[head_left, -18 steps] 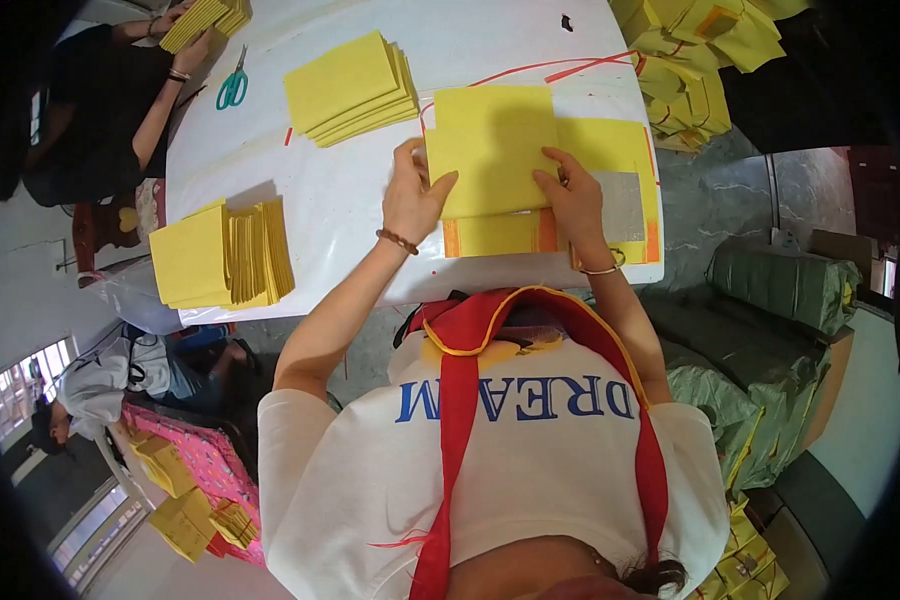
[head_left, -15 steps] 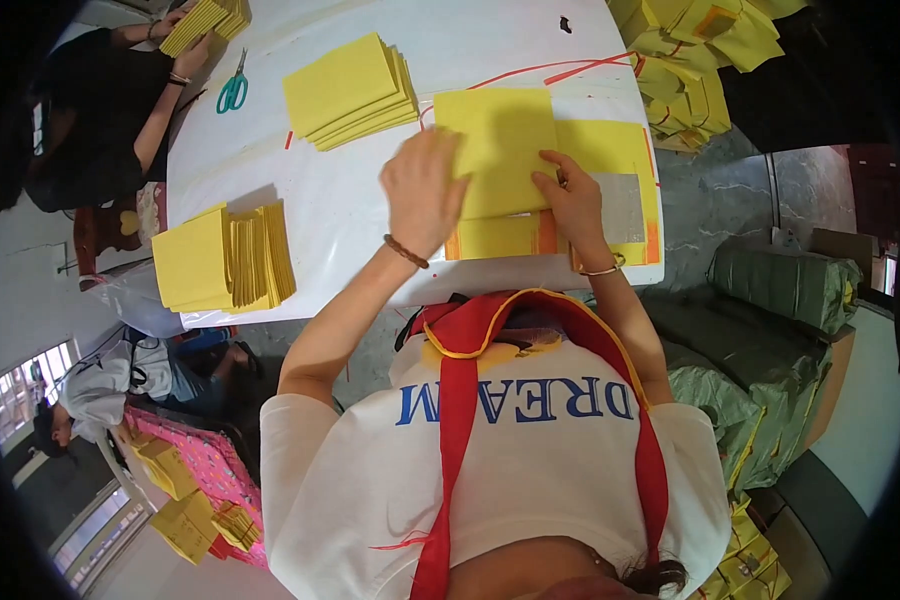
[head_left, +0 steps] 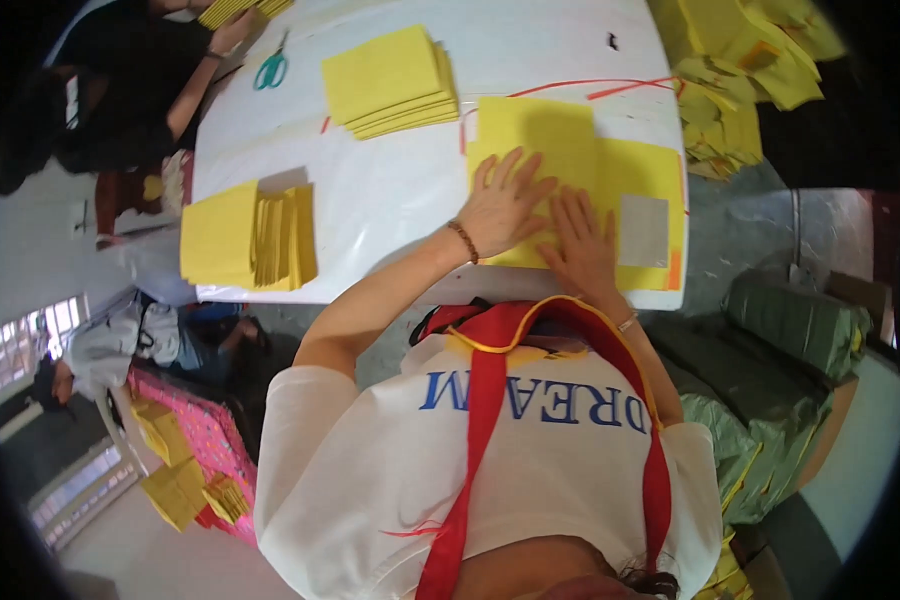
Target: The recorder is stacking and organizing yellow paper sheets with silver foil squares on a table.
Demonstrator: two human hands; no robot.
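Observation:
A yellow envelope (head_left: pixel 535 125) lies flat near the table's front edge, partly over another yellow envelope (head_left: pixel 638 165) that has a grey rectangle and orange edge strips. My left hand (head_left: pixel 505 205) rests on the upper envelope with its fingers spread. Close beside it, my right hand (head_left: pixel 582 245) lies with fingers stretched out along the envelope's right side, holding nothing. The hands cover the near part of the upper envelope.
A stack of yellow envelopes (head_left: pixel 385 80) lies farther back on the white table (head_left: pixel 390 190); another bundle (head_left: pixel 245 240) sits at the front left. Green-handled scissors (head_left: pixel 271 70) and red strips (head_left: pixel 630 88) lie farther off. A co-worker (head_left: pixel 135 85) handles envelopes at the far left.
My left hand has come down onto the envelope and moved toward my right hand. My right hand has let go of its edge and flattened. The near orange strip is now covered.

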